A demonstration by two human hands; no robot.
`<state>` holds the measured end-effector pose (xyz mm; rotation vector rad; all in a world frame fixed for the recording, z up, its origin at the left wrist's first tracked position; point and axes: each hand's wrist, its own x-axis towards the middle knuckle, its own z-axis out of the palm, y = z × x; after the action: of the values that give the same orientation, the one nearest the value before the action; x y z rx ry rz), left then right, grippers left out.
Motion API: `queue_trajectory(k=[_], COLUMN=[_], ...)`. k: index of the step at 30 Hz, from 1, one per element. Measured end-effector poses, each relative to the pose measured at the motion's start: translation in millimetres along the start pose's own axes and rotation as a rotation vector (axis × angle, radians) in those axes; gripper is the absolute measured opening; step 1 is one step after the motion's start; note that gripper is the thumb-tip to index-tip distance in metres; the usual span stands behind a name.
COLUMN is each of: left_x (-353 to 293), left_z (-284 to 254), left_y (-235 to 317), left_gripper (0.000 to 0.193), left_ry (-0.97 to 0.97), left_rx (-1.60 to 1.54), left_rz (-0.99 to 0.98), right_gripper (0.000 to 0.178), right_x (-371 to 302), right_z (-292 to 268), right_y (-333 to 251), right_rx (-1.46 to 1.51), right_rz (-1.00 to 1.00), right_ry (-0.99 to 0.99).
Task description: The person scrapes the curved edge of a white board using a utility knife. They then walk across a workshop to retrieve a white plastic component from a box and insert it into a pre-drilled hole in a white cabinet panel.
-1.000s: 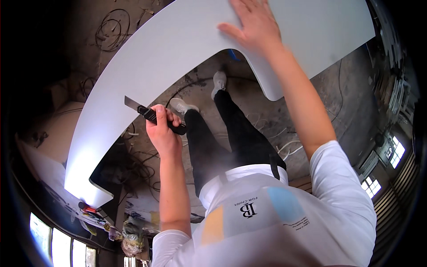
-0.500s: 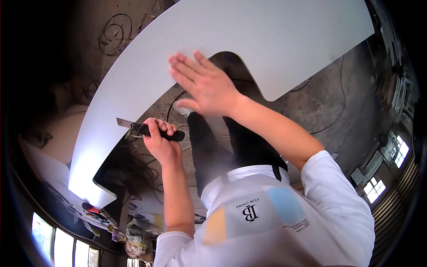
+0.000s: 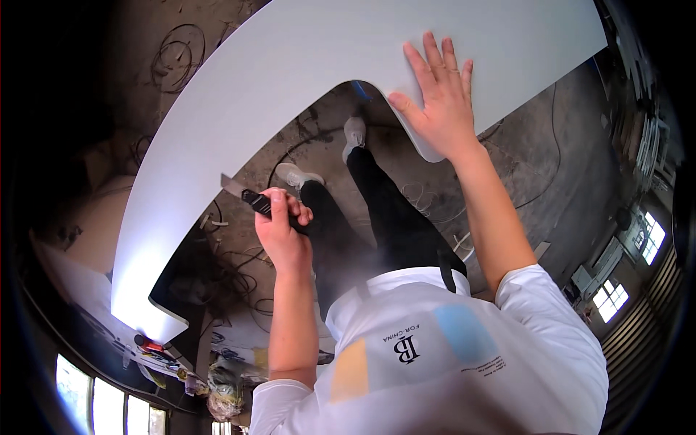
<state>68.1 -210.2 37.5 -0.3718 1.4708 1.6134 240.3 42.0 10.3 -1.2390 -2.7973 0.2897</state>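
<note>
A black utility knife (image 3: 258, 203) is gripped in my left hand (image 3: 281, 230), its blade out and pointing up and to the left. The blade tip is near the inner edge of a large white curved panel (image 3: 239, 116); whether it touches cannot be told. Fingers spread, my right hand (image 3: 444, 105) lies flat on the panel's right part, beside the rounded corner of the cut-out. Through that cut-out my shoes and dark trousers show below.
Loops of black cable (image 3: 177, 58) lie on the dusty floor at the far left. A red-and-black tool (image 3: 148, 342) sits by the panel's lower left end. Plastic-wrapped material (image 3: 223, 391) stands at the lower left. Thin cables cross the floor beneath the panel.
My right hand has moved right, from over the panel's middle to flat on its right part. The left hand with the utility knife has shifted slightly right. My feet have come into view.
</note>
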Motion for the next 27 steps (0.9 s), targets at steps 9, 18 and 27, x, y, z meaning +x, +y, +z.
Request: queue_trajectory(k=[9,18,27], left_x=[0,-4,-4], left_z=[-1,-5,-9], left_y=[-8,-13,-16], left_gripper=[0.015,0.016,0.017], left_ry=[-0.04,-0.05,-0.047], left_rx=[0.039,0.069,0.051], left_rz=[-0.039,-0.054,-0.052], right_gripper=[0.079,0.089,0.083], right_x=[17,51,19], right_z=[3,-11,2], right_y=[-3,-21,2], right_rx=[0.003,-0.075,0.013], right_rz=[-0.025,-0.069,0.015], right_ry=[-0.014,-0.024,0.016])
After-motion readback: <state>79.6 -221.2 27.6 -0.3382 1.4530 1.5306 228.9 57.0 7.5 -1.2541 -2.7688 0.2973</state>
